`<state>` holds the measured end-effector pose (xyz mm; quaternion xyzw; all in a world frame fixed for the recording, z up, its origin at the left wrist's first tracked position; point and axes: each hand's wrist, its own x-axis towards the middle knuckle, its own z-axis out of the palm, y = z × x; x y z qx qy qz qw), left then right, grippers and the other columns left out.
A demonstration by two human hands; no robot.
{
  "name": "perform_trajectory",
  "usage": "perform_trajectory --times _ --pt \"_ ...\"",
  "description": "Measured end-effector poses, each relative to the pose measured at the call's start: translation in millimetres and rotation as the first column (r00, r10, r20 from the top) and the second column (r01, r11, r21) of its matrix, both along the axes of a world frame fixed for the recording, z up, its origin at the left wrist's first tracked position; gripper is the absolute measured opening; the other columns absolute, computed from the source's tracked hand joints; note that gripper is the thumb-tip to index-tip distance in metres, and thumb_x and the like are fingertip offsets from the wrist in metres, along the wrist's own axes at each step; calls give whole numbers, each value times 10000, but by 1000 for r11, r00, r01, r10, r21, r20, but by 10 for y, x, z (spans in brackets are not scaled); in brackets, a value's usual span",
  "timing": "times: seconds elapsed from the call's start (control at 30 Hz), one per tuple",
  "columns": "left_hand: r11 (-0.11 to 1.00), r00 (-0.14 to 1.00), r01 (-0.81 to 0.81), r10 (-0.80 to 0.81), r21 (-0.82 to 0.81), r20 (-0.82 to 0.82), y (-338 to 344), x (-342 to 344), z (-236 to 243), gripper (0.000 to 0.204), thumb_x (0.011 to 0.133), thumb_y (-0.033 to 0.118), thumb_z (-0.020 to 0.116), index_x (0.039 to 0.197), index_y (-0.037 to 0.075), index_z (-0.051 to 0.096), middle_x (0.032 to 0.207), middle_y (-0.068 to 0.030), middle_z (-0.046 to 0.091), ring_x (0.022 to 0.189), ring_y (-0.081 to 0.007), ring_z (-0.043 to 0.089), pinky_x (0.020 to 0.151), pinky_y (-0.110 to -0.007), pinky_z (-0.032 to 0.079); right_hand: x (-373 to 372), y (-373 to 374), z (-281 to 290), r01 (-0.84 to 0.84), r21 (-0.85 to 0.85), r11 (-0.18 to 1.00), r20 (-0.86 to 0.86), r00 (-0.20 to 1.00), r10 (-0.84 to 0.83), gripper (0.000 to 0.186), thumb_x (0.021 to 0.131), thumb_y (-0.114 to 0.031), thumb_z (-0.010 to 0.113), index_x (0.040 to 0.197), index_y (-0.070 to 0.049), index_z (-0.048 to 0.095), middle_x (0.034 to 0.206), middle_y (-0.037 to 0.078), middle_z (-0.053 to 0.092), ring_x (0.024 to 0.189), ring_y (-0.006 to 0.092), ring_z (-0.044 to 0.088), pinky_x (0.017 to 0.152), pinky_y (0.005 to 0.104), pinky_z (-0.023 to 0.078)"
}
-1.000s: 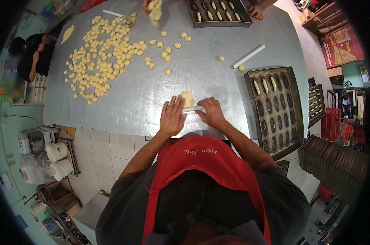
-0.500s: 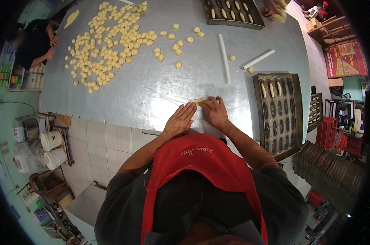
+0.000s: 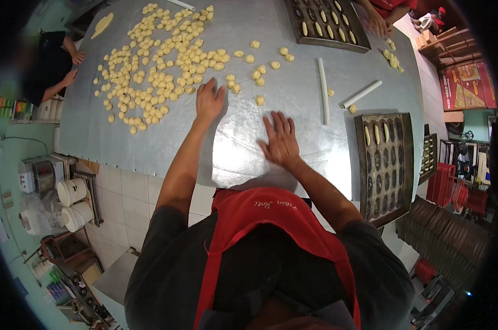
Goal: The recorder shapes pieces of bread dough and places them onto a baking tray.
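Note:
My left hand (image 3: 209, 104) reaches out over the metal table (image 3: 166, 148), fingers apart, at the near right edge of a spread of small pale-yellow dough balls (image 3: 141, 77). Nothing shows in its grasp. My right hand (image 3: 282, 140) rests palm down with spread fingers on the bright part of the tabletop; whether any dough lies beneath it is hidden. Beyond its fingertips sits a single dough ball (image 3: 260, 100). To the right stands a dark moulded baking tray (image 3: 360, 170), with three dough sticks (image 3: 377, 135) in its far row.
Two white rods, one upright in view (image 3: 323, 91) and one slanting (image 3: 361, 94), lie between my right hand and the trays. A second tray (image 3: 328, 43) of dough sticks is at the far edge. Co-workers' hands (image 3: 378, 25) rest far right, near dough pieces (image 3: 393, 59); another person (image 3: 51, 63) leans in at left.
My hands have parted: the left moved forward and left toward the dough balls, the right flattened and opened. The dough strip under them is out of sight. The far-right co-worker's dough now lies on the table.

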<state>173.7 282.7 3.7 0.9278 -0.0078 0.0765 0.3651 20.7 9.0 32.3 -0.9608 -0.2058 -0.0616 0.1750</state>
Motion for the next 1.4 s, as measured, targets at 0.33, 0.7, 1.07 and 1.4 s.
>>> perform_trajectory --times 0.33,0.7,1.07,1.4 --pt "929 914 -133 250 -345 319 283 232 -491 286 939 143 793 1143 0 653 970 -114 691 855 -279 642 793 -395 538 -765 -652 -163 97 266 959 -101 992 -73 418 897 -186 816 1281 -48 722 1287 157 668 1201 382 600 1026 513 513" --pt "805 955 -285 191 -520 -228 462 -1728 -182 222 1044 88 720 1242 -3 676 1028 -37 712 921 -105 647 851 -261 540 -112 -3111 731 472 810 349 -65 663 -746 241 1016 -126 776 1223 -21 714 939 51 740 794 128 689 729 305 553" --pt "845 953 -247 124 -474 -276 -629 -2141 43 308 972 90 838 1249 -18 753 1090 -41 765 995 -121 684 921 -289 551 -114 -3838 19 682 254 686 279 627 -727 253 910 -77 729 1149 2 703 1100 259 725 1016 479 690 889 520 569" --pt "828 878 354 -454 434 150 -1840 -1832 17 444 980 163 747 1413 90 687 1263 -120 760 1179 -355 682 1019 -524 526 875 -1694 -504 546 318 775 -137 835 -532 414 959 -173 764 1294 12 605 1139 254 694 1099 465 666 943 522 559"
